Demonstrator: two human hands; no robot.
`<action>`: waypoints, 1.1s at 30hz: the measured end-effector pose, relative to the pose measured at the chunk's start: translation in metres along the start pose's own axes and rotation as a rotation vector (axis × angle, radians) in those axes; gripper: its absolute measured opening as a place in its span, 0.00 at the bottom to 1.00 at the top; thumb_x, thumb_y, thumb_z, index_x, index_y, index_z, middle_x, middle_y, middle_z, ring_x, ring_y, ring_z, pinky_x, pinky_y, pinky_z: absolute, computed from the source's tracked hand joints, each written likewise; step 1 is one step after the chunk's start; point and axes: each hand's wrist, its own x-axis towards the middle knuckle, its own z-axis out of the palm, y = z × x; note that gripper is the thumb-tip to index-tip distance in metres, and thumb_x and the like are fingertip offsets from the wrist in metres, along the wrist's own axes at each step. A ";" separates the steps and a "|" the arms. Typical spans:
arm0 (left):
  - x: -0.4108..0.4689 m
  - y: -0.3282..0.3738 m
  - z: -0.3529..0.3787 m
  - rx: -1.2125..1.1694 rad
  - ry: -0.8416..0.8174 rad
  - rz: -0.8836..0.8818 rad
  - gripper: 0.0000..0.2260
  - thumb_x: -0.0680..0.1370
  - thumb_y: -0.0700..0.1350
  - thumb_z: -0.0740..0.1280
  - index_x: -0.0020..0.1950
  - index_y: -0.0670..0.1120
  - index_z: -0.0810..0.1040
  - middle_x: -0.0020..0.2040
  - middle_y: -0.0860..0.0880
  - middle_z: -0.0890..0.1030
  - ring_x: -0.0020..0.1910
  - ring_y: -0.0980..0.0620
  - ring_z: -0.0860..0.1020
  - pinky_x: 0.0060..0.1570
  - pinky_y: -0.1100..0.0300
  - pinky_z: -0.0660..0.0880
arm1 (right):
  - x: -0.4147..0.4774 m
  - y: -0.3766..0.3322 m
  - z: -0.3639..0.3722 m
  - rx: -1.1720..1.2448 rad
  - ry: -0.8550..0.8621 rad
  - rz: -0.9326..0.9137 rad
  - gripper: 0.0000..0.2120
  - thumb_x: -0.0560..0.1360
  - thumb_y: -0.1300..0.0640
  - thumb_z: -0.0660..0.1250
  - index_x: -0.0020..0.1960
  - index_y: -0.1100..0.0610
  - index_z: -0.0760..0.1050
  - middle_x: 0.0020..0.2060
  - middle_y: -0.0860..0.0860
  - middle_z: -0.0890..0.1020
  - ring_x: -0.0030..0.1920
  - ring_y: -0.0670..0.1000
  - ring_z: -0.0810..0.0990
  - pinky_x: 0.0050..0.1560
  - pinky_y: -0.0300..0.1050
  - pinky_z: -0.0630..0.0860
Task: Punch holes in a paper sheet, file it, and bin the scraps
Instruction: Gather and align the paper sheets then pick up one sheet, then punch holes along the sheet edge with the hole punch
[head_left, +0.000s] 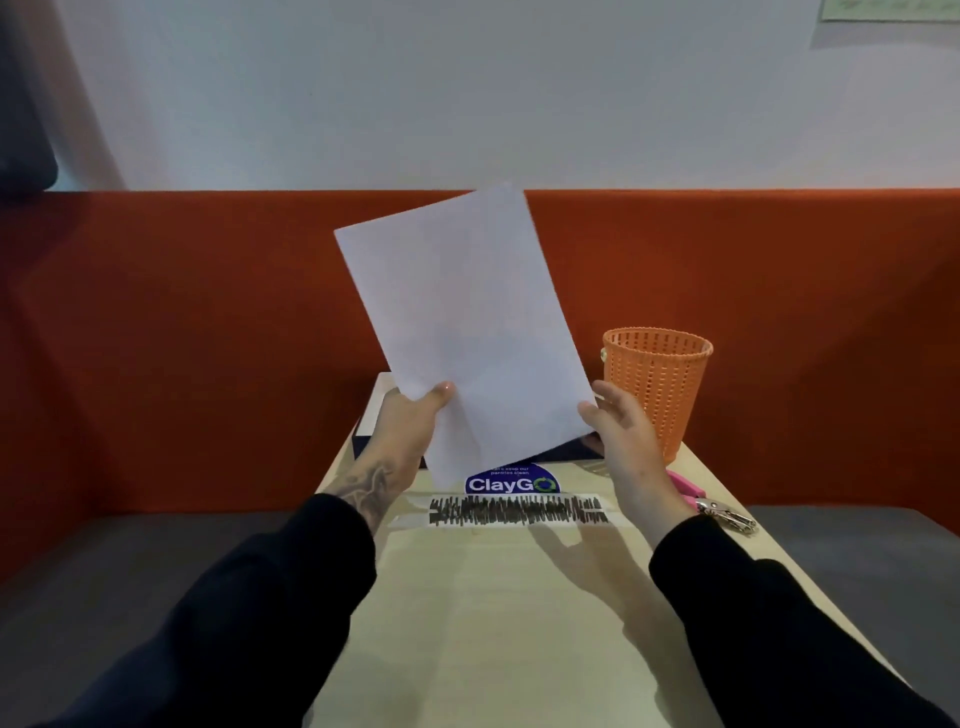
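A blank white paper sheet (462, 327) is held up above the far half of the table, tilted to the left. My left hand (410, 426) pinches its lower left edge, thumb on the front. My right hand (621, 421) is at the sheet's lower right corner with its fingers spread; whether it grips the sheet is unclear. A pink hole punch (711, 501) with metal jaws lies at the table's right edge, behind my right wrist. An orange mesh bin (657, 384) stands at the far right of the table. A dark folder (566, 449) lies mostly hidden under the sheet.
The narrow beige table (493, 613) carries a blue ClayGo sticker (511, 480) and a strip of tape with black scribbles (519, 510). An orange padded bench back (182, 338) runs behind the table, with grey seats on both sides.
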 end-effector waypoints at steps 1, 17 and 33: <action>-0.002 0.000 -0.001 0.039 -0.042 0.019 0.06 0.80 0.42 0.70 0.56 0.48 0.80 0.52 0.52 0.85 0.54 0.50 0.82 0.56 0.54 0.76 | 0.002 -0.003 -0.001 -0.042 -0.022 -0.017 0.17 0.81 0.61 0.67 0.69 0.52 0.73 0.57 0.43 0.82 0.59 0.45 0.80 0.55 0.42 0.79; -0.006 -0.038 -0.010 0.265 -0.073 -0.043 0.06 0.82 0.45 0.67 0.57 0.46 0.78 0.48 0.53 0.83 0.50 0.49 0.81 0.47 0.55 0.77 | 0.005 0.028 -0.013 -0.434 -0.283 0.022 0.11 0.82 0.61 0.66 0.64 0.54 0.77 0.55 0.45 0.84 0.57 0.47 0.83 0.55 0.40 0.77; 0.006 -0.062 -0.021 0.113 0.092 -0.172 0.06 0.80 0.50 0.69 0.51 0.49 0.80 0.50 0.48 0.84 0.48 0.43 0.82 0.47 0.39 0.81 | -0.002 0.038 -0.045 -0.980 -0.486 -0.009 0.25 0.75 0.59 0.70 0.71 0.46 0.74 0.53 0.43 0.81 0.54 0.45 0.79 0.59 0.43 0.77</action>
